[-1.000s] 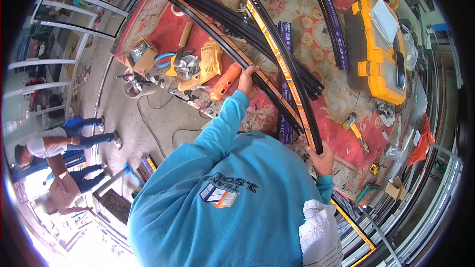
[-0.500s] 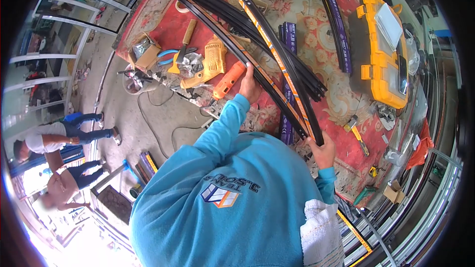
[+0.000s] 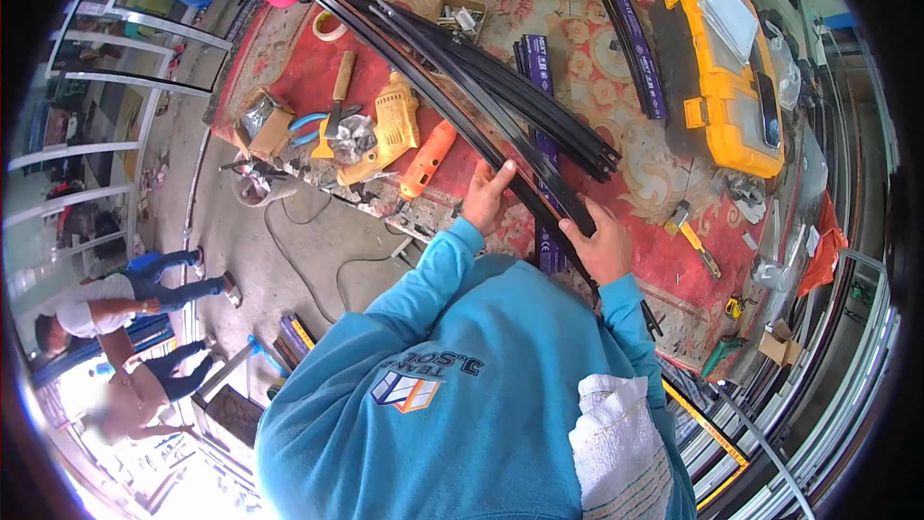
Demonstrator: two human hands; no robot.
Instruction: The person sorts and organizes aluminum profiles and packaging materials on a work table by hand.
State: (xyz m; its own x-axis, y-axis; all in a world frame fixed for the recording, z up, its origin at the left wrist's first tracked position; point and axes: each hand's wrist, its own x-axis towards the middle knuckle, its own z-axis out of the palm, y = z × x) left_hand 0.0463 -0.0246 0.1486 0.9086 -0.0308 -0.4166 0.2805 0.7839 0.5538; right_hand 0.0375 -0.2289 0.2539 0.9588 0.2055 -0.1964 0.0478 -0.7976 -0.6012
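Note:
My left hand (image 3: 489, 197) is closed around a long black profile (image 3: 446, 101), its thumb on top. That profile runs from the far left of the table down past my right wrist. A second black profile (image 3: 496, 116) lies at a narrow angle to it, and my right hand (image 3: 602, 243) grips its near end. Both pieces are held over the table, near its front edge. Beyond them, a bundle of similar black profiles (image 3: 568, 130) rests across a purple printed package (image 3: 532, 63). An orange power tool (image 3: 428, 159) lies just left of my left hand.
A yellow tool case (image 3: 707, 67) stands on the right, near a yellow-handled hammer (image 3: 688, 231). On the left are a yellow tool housing (image 3: 393, 125), a tape roll (image 3: 329, 26) and a cardboard box (image 3: 268, 125). Two people (image 3: 120, 303) are on the floor to the left.
The profiles have turned, so their orange-and-white printed faces hardly show now. My right hand has moved up and left, nearer to my left hand. My left hand has shifted slightly nearer my body.

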